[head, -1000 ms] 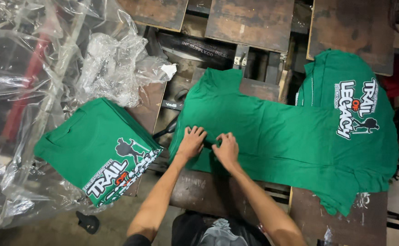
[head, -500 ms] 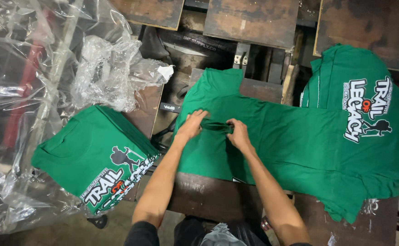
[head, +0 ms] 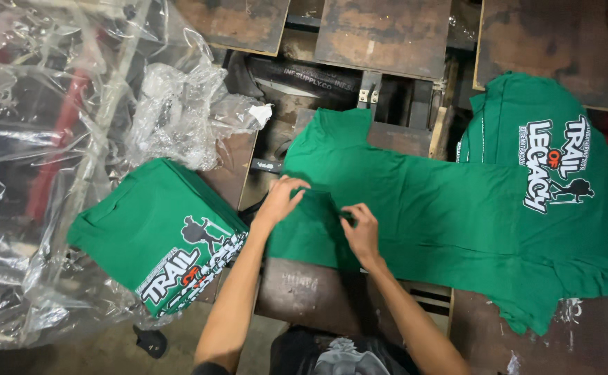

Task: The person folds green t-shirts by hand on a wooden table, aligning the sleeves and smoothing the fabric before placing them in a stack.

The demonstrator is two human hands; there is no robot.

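1. Green shirt (head: 415,208): lies flat across a wooden platen (head: 304,292), collar end toward the person, one sleeve toward the top of the view. Its far edge touches or overlaps a printed green shirt (head: 547,139) at right.
2. Left hand (head: 280,200): palm down at the collar, fingers curled and pinching a fold of the cloth.
3. Right hand (head: 361,229): just beside the left, fingertips closed on the same collar edge, thumb tucked under.
4. Handling, as judged: both pinches look best kept level and drawn apart evenly, so the neckline sits straight on the board without wrinkles; a one-sided pull would likely skew the body.
5. Stack of folded green shirts (head: 158,236): at left, printed face up, well apart from both hands.
6. Clear plastic sheeting (head: 54,104): crumpled, beside and behind the stack.
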